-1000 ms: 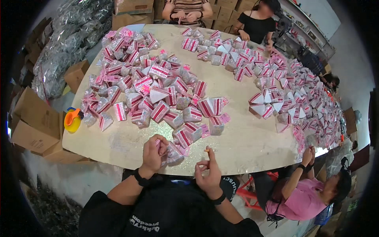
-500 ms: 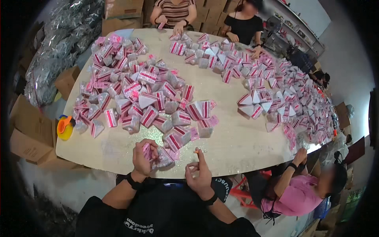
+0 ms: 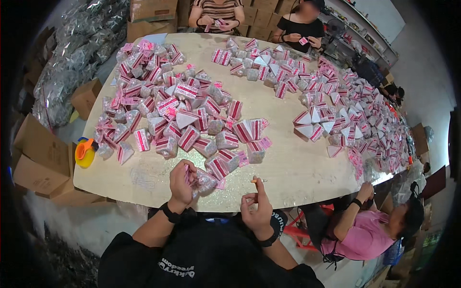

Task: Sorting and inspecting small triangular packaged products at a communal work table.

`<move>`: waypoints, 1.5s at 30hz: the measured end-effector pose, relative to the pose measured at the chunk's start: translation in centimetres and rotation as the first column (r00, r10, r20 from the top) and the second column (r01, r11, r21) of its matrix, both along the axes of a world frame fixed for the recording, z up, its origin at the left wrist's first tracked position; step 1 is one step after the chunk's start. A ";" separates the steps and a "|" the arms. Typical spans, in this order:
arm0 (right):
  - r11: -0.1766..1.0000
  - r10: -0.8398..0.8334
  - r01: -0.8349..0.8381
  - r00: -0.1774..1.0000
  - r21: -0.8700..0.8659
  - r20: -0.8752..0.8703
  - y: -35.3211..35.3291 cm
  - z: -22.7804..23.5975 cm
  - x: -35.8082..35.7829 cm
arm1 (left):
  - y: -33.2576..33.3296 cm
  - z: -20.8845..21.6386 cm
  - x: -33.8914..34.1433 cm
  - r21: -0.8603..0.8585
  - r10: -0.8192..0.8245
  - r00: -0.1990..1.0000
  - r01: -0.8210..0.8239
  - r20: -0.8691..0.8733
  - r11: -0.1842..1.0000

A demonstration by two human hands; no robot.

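My left hand (image 3: 182, 185) is closed round the pink end of a clear-wrapped wedge-shaped packet (image 3: 205, 181), which rests near the table's front edge. To its right, my right hand (image 3: 257, 209) hovers over that edge with its fingers curled. A thin stick with an orange end, apparently a cigarette (image 3: 258, 181), sits across its raised fingers. Just beyond my left hand lies a pink-and-white striped wedge packet (image 3: 227, 161). Behind it spreads a large heap of similar packets (image 3: 158, 103), many with pink cards.
Another long pile of packets (image 3: 345, 113) covers the table's right side. A yellow-and-orange tape dispenser (image 3: 84, 152) stands at the left edge of the table (image 3: 278, 163). Open cartons (image 3: 41, 158) stand beside it. Two people sit opposite; another in pink (image 3: 357, 230) sits at right.
The view has shifted slightly. Across the table, both people have lifted their hands and hold small pink pieces. My hands keep nearly the same grip and place.
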State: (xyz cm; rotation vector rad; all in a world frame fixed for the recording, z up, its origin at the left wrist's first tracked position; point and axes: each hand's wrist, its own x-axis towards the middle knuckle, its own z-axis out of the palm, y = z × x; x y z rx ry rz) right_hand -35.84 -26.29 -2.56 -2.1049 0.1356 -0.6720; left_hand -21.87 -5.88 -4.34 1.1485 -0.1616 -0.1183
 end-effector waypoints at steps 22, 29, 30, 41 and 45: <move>0.763 -0.549 0.646 0.647 -0.002 -0.529 -10.3 -17.2 -26.7 | 1.5 0.8 -0.7 -0.012 -0.064 0.998 0.064 -0.011 0.998; 0.912 -0.390 0.364 0.622 -0.190 -0.679 -10.8 -23.7 -29.7 | 3.8 1.7 -1.5 0.120 -0.085 0.991 0.072 0.100 0.990; 0.925 -0.355 0.344 0.639 -0.160 -0.683 -10.7 -24.1 -29.3 | 4.5 1.8 -1.5 0.142 -0.068 0.991 0.051 0.118 0.989; 0.950 -0.249 0.280 0.427 -0.135 -0.869 -13.5 -23.8 -26.3 | 4.7 1.2 -3.3 0.099 0.058 0.993 -0.068 0.105 0.993; 0.937 -0.265 0.325 0.421 -0.128 -0.867 -14.6 -25.1 -27.5 | 4.4 1.3 -3.7 0.068 0.065 0.996 -0.070 0.068 0.995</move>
